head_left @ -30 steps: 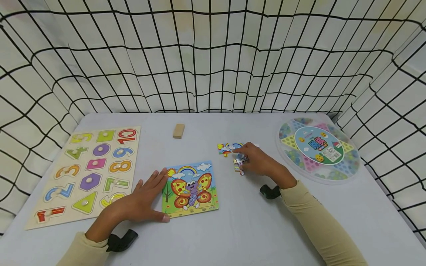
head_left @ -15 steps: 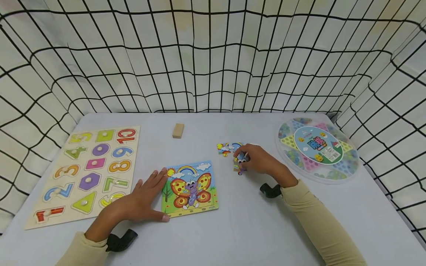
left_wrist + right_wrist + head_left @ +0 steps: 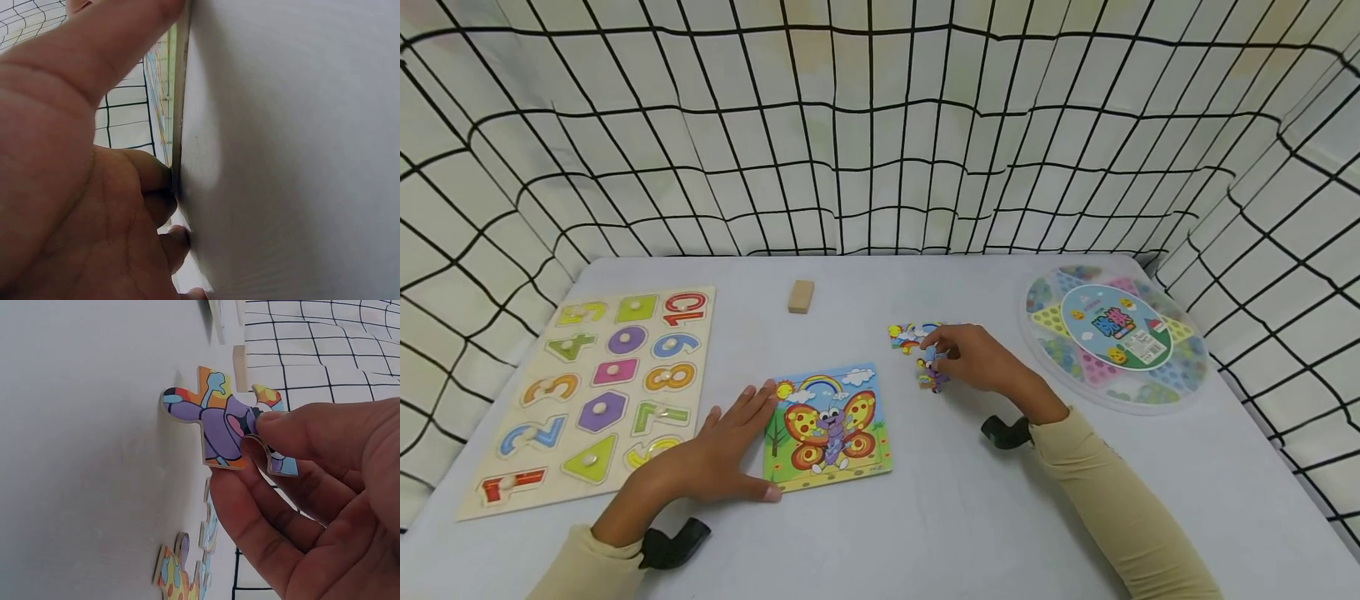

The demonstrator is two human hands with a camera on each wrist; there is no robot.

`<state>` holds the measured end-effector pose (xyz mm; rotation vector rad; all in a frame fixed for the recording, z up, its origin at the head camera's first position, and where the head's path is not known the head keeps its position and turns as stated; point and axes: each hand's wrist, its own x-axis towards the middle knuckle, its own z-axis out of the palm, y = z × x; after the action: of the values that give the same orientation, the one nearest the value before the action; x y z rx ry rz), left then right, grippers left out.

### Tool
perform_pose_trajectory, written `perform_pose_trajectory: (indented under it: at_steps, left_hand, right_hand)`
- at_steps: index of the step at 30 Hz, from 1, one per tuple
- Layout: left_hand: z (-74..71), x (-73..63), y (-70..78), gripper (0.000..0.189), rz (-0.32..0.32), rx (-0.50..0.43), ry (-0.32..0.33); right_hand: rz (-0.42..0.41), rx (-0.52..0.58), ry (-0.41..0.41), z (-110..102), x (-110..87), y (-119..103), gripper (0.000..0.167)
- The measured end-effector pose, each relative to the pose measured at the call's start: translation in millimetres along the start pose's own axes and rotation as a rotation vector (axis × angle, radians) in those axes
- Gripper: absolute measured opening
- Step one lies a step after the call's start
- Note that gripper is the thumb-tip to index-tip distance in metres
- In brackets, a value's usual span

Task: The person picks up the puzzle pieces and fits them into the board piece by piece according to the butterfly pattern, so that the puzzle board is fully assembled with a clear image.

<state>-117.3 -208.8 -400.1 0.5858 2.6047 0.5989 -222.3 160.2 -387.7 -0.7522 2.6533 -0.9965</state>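
Observation:
A picture board (image 3: 829, 429) with a purple-bodied butterfly lies on the white table. My left hand (image 3: 718, 454) rests along its left side, fingers spread, thumb at the near left corner. In the left wrist view the board's thin edge (image 3: 179, 106) meets the thumb and fingers. Right of the board, my right hand (image 3: 981, 362) pinches a jigsaw puzzle piece (image 3: 219, 425) between thumb and fingers. Purple, orange and light blue show on it, and it is tilted off the table. Just beyond it lie other jigsaw pieces (image 3: 908, 335), partly hidden by the fingers.
At the left lies a wooden number-and-shape peg board (image 3: 647, 333), partly under the left forearm. A small wooden block (image 3: 801, 296) sits farther back. On the right is a round, clear-rimmed board game (image 3: 1116, 337). Black netting (image 3: 872, 171) over white cloth encloses the table.
My right hand has closed its pinch on the jigsaw piece and shifted it slightly left, turning it so its purple picture shows. The left hand and picture board have stayed put.

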Motion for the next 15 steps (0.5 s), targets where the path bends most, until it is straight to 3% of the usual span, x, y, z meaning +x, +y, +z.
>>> perform_pose_trajectory:
  at_steps: [9, 15]
  left_hand:
    - [0.9, -0.3, -0.8, 0.121, 0.008, 0.002, 0.006]
    - [1.0, 0.1, -0.1, 0.12, 0.014, -0.006, 0.011]
  right_hand:
    - [-0.087, 0.072, -0.004, 5.9, 8.3, -7.7, 0.029]
    - [-0.099, 0.082, -0.006, 14.0, 12.4, -20.9, 0.031]
